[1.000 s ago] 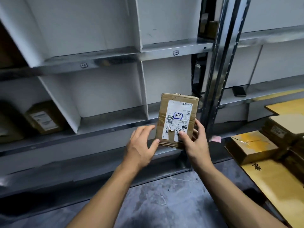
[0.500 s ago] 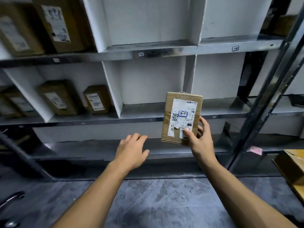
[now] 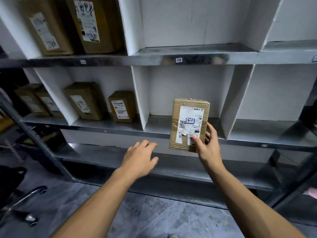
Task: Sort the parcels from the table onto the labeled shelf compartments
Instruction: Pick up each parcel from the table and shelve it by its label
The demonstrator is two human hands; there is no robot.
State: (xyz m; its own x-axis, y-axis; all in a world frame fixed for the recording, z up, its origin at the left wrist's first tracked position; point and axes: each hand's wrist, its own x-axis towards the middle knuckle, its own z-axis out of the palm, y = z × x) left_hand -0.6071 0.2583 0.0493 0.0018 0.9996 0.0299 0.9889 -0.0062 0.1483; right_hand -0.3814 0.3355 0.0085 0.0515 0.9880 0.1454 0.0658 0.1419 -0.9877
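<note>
Head view, looking forward and down. We see a metal shelving unit (image 3: 120, 60) filling the upper two thirds of the frame, split by white dividers into open compartments, with grey marbled floor (image 3: 154, 217) along the bottom.

At upper left, two large brown boxes (image 3: 48, 31) (image 3: 96, 24) stand side by side in one compartment. In the middle row, left of centre, a tall box (image 3: 84, 100) and a shorter box (image 3: 121, 107) stand apart in the same compartment. Further left, two more boxes (image 3: 29, 100) (image 3: 48, 103) stand touching.

Right of centre, the parcel (image 3: 188, 124), a small brown carton, is held upright in the air before the middle-row compartment (image 3: 188, 83). Its lower end overlaps that shelf's front edge in the picture. We cannot tell whether it has passed that edge.

The right hand (image 3: 208, 148) grips the parcel at its lower right corner, with the thumb (image 3: 195, 140) pressed on the front face and the fingers wrapped behind the right edge. The left hand (image 3: 140, 160), at centre frame, is palm down with its fingers loosely spread and holds nothing. It hangs in front of the lowest shelf, near the parcel but apart from it.

The parcel's white label (image 3: 183, 134) faces us and bears a blue-boxed mark (image 3: 190, 120). A small tag (image 3: 179, 60) sits on the shelf edge above the compartment; its text is too blurred to read.
</note>
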